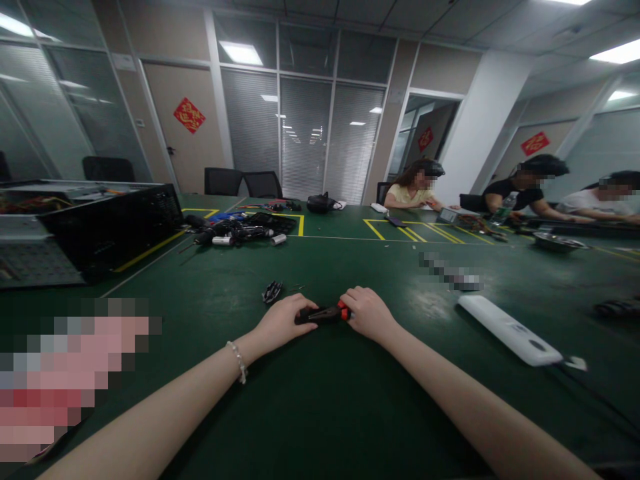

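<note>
My right hand (367,312) is closed around the red handles of a pair of pliers (329,313). The dark jaws of the pliers point left, toward my left hand (284,317). Between the thumb and fingers of that left hand is a small black piece (303,315), at the tip of the jaws. Whether the jaws grip it I cannot tell. A little beyond my left hand lies a small dark metallic cluster (273,291), with tiny bits (299,287) beside it on the green table (320,413).
An open black computer case (113,230) stands at the left. Cables and black parts (245,228) are heaped behind my hands. A white power strip (510,330) lies on the right, near a metal dish (557,241). Several people (417,187) sit at the far right side.
</note>
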Motion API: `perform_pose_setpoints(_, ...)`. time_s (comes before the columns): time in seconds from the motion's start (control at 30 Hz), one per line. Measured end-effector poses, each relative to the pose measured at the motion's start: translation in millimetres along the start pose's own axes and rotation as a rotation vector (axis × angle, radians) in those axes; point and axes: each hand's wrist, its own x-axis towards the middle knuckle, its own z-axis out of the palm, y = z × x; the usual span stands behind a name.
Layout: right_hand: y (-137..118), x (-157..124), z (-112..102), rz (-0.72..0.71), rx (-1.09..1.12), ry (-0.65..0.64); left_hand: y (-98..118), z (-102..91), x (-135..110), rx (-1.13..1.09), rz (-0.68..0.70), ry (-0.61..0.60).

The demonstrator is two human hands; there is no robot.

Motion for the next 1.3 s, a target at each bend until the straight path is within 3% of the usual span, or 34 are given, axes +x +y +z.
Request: perform_pose_setpoints(1.3,-1.8,0.0,-3.0,0.007,-0.046,0.002,0.1,-1.0,-0.3,-0.010,-0.022,-0.019)
